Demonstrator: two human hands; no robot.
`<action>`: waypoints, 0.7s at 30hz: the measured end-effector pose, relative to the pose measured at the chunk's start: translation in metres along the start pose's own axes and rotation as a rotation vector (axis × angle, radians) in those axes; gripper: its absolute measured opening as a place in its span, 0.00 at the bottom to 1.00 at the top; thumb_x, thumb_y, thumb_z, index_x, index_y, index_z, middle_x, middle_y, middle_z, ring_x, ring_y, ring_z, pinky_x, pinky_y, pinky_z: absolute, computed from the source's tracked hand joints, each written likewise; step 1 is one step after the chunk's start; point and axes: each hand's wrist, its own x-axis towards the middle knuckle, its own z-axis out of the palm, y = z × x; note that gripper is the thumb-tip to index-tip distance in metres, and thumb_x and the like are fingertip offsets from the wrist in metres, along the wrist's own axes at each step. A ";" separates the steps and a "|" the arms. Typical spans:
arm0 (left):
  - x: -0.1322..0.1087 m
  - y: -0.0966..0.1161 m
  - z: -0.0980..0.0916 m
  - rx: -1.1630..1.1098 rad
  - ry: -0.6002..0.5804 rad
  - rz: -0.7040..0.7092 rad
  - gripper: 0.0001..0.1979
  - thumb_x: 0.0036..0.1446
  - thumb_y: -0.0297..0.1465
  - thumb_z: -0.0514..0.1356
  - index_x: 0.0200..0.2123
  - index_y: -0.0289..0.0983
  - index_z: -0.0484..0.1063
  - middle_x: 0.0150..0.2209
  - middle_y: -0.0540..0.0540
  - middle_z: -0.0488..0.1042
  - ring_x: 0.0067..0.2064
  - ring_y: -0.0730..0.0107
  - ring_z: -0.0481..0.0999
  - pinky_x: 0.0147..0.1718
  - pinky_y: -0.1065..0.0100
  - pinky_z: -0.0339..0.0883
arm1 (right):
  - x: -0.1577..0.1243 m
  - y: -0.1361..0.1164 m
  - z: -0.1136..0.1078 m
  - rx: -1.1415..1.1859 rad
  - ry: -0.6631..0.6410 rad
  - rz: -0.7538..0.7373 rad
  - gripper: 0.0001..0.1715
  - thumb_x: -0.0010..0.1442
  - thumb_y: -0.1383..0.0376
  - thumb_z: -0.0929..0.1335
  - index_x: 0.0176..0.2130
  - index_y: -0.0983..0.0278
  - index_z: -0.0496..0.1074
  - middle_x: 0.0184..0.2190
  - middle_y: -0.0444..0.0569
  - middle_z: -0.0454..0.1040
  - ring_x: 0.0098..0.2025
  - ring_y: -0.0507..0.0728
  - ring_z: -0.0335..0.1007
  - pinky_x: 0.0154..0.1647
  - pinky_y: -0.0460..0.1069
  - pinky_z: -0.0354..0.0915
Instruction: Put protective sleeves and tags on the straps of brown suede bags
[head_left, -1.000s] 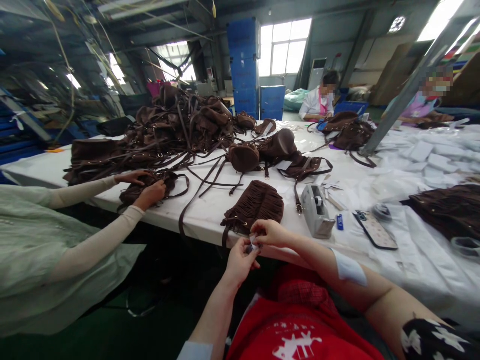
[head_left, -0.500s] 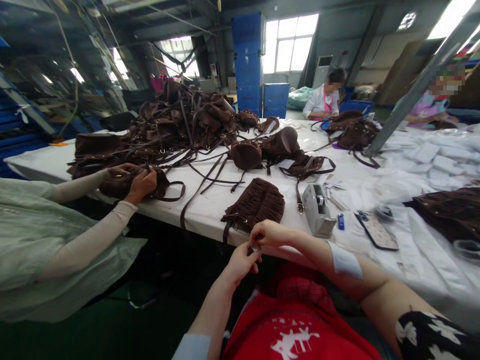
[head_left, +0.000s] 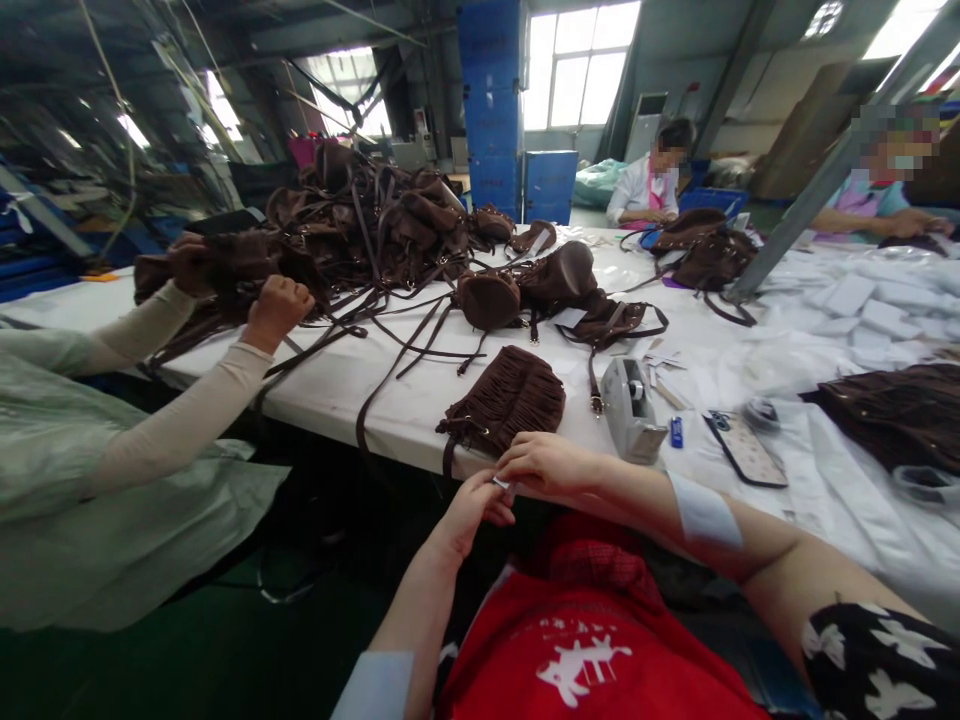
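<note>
At the table's front edge my left hand [head_left: 469,512] and my right hand [head_left: 546,464] meet, fingers closed together. Between their fingertips shows a small white piece [head_left: 501,484], possibly paper or tape; its exact kind is too small to make out. Just beyond my right hand lies a dark brown fringed handbag [head_left: 517,398], with its strap hanging over the edge. To the right of the bag stands a grey tape dispenser [head_left: 634,415].
Left of me, a co-worker's hand [head_left: 279,312] works at brown bags. A large pile of brown bags [head_left: 405,235] covers the far left of the white table [head_left: 322,400]. Right are a phone [head_left: 750,450], a blue object [head_left: 676,432] and white packets [head_left: 847,300]. A metal post [head_left: 817,205] rises there.
The white piece between my fingertips shows more plainly, and my right fingers lie flatter over it. The co-worker's hands have moved up and apart, lifting a brown bag.
</note>
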 end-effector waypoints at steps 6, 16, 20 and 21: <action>-0.003 0.006 -0.001 -0.019 -0.008 0.019 0.19 0.49 0.42 0.63 0.37 0.35 0.69 0.27 0.51 0.73 0.23 0.75 0.76 0.22 0.76 0.65 | -0.019 -0.018 0.011 0.018 0.174 0.101 0.26 0.58 0.70 0.65 0.57 0.63 0.67 0.57 0.53 0.67 0.59 0.60 0.58 0.59 0.56 0.59; -0.002 -0.005 -0.001 0.047 0.034 0.016 0.24 0.44 0.45 0.67 0.39 0.35 0.69 0.25 0.52 0.74 0.23 0.74 0.74 0.21 0.75 0.64 | -0.141 0.008 -0.019 -0.164 1.068 0.981 0.13 0.61 0.61 0.64 0.40 0.64 0.74 0.36 0.52 0.75 0.38 0.58 0.69 0.43 0.52 0.65; 0.007 -0.012 -0.009 0.044 0.071 -0.038 0.32 0.34 0.49 0.71 0.40 0.36 0.70 0.24 0.50 0.76 0.22 0.68 0.74 0.21 0.71 0.66 | -0.177 0.036 -0.023 0.004 1.020 1.281 0.17 0.61 0.59 0.61 0.33 0.64 0.76 0.34 0.52 0.75 0.41 0.58 0.68 0.46 0.52 0.61; 0.009 -0.012 -0.010 0.040 0.064 -0.054 0.33 0.32 0.49 0.71 0.39 0.36 0.71 0.24 0.49 0.76 0.22 0.67 0.74 0.21 0.70 0.66 | -0.180 0.042 -0.021 0.070 1.005 1.305 0.18 0.61 0.59 0.61 0.30 0.64 0.76 0.32 0.51 0.76 0.40 0.57 0.69 0.45 0.51 0.62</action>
